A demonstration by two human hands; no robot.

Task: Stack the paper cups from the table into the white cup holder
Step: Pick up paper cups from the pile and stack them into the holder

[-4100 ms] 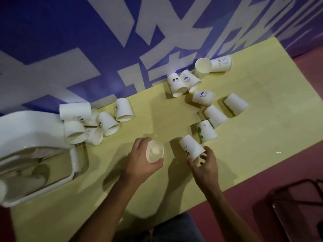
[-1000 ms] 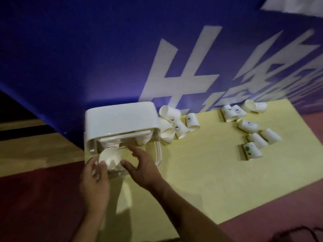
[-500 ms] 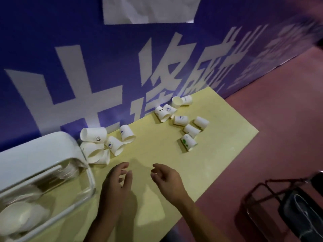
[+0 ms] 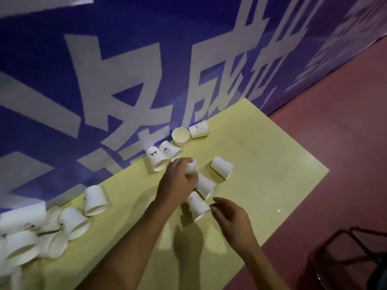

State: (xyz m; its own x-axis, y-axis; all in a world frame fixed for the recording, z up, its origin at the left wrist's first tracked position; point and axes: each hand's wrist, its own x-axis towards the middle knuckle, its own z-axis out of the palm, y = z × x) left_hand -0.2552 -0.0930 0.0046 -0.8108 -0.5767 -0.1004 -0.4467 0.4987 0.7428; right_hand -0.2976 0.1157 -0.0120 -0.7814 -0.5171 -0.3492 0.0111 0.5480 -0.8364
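Several paper cups are seen scattered on their sides across the yellow table in the head view, the only view given. One paper cup is clamped between the curled fingers and thumb of the left hand. Just beyond those fingertips lie a panda-print cup and a blue-print cup, and further beyond them an open-mouthed cup and a HELLO cup. The right hand is held just beside a tipped cup, its fingers loosely curled and apart, with nothing gripped. Between the fingertips of the two hands a second tipped cup is partly hidden, and a plain cup lies to the right of the left fingertips. A heap of cups is seen well apart from both sets of fingers, far off to their left. The white cup holder is not shown, so its place cannot be told. Trouble could be caused by too hard a squeeze, by which the thin paper wall would be crushed and nesting spoiled. Neighbouring cups, lying on their sides, could be rolled towards the table edge if brushed by the knuckles.
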